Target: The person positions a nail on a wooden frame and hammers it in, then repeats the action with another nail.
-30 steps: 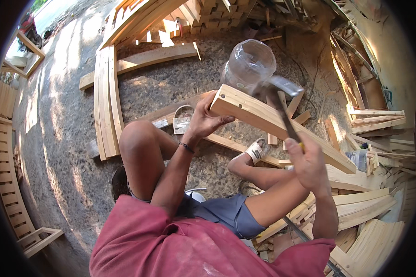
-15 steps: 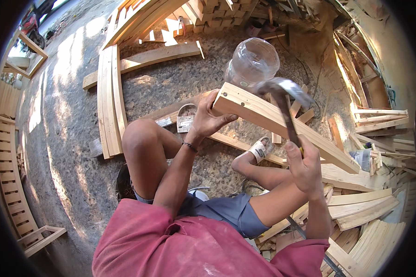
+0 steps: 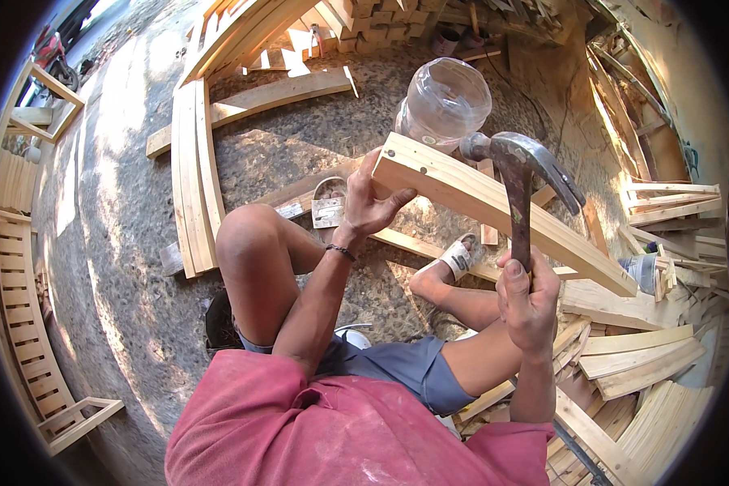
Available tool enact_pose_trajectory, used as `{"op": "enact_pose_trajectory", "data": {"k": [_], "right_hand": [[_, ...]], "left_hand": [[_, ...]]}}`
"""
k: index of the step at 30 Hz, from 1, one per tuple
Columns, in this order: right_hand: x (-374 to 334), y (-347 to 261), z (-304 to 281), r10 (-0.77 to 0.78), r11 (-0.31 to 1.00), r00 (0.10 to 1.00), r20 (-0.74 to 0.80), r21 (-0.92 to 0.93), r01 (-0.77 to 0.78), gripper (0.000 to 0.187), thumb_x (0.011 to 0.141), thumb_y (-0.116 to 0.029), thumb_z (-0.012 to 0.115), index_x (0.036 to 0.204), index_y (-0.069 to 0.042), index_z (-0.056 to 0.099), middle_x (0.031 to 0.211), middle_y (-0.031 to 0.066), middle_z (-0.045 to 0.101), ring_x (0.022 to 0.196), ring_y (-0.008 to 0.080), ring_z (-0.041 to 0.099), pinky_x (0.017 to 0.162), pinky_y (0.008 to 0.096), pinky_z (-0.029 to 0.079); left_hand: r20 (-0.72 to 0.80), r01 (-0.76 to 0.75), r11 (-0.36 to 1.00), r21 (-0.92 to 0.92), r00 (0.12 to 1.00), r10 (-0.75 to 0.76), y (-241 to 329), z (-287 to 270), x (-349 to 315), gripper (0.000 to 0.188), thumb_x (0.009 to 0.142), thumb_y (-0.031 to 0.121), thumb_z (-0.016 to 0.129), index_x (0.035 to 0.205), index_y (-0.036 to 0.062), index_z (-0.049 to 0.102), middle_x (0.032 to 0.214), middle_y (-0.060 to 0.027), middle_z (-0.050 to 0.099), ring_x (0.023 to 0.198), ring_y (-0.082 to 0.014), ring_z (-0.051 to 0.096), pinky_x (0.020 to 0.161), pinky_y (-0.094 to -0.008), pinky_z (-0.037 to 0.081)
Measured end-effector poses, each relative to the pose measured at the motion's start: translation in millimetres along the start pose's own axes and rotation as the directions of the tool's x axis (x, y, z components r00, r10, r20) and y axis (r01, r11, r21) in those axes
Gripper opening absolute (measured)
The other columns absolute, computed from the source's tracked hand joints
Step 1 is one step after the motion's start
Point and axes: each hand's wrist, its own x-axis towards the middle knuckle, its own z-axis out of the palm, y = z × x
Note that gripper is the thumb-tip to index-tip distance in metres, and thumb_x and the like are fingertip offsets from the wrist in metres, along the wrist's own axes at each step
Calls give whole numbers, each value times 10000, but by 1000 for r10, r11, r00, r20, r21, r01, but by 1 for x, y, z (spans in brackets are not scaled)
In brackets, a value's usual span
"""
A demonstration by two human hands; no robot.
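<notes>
My left hand (image 3: 373,198) is closed around the near-left end of a pale wooden beam (image 3: 478,198), thumb on its front side. The beam slants down to the right across the middle of the view. Two dark nail heads or holes show near its left end. In my right hand (image 3: 528,300) I grip a claw hammer (image 3: 522,202) by its handle, fingers wrapped round it. The dark metal head is raised in front of the beam, its claw pointing right and its face toward the left. Whether it touches the beam I cannot tell.
Behind the beam stands a large clear plastic jug (image 3: 445,101). Long planks (image 3: 190,174) lie at the left, and another beam (image 3: 275,101) behind them. Cut boards (image 3: 640,356) are piled at the right. A slatted wooden frame (image 3: 28,324) stands at the far left.
The hammer, blurred before, is now sharp, its head shifted slightly right and its handle more upright. My right hand has lowered a little. The left hand keeps its hold on the beam.
</notes>
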Motion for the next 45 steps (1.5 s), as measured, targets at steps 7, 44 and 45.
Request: {"op": "enact_pose_trajectory", "data": {"k": [7, 44, 45], "right_hand": [[6, 1, 1, 125, 960, 991, 55, 247, -135, 275, 1020, -294, 548, 1048, -21, 575, 600, -61, 430, 493, -3, 359, 431, 193, 278], [1, 10, 3, 85, 975, 995, 57, -212, -72, 288, 997, -254, 565, 996, 32, 605, 700, 82, 601, 668, 134, 561, 617, 311, 458], [1, 10, 3, 86, 975, 995, 52, -208, -73, 287, 997, -253, 563, 998, 30, 604, 697, 83, 599, 665, 136, 560, 615, 314, 457]], "left_hand": [[126, 92, 990, -106, 989, -78, 2, -10, 1, 712, 856, 331, 779, 1379, -13, 440, 1233, -147, 603, 1130, -202, 577, 960, -330, 475], [238, 268, 922, -279, 949, -204, 5, -25, 2, 665, 889, 282, 749, 1403, -23, 456, 1248, -94, 607, 1148, -143, 562, 975, -301, 465], [225, 282, 905, -318, 950, -216, 5, -23, 2, 655, 885, 284, 753, 1388, -28, 473, 1238, -92, 613, 1143, -141, 563, 976, -301, 464]]}}
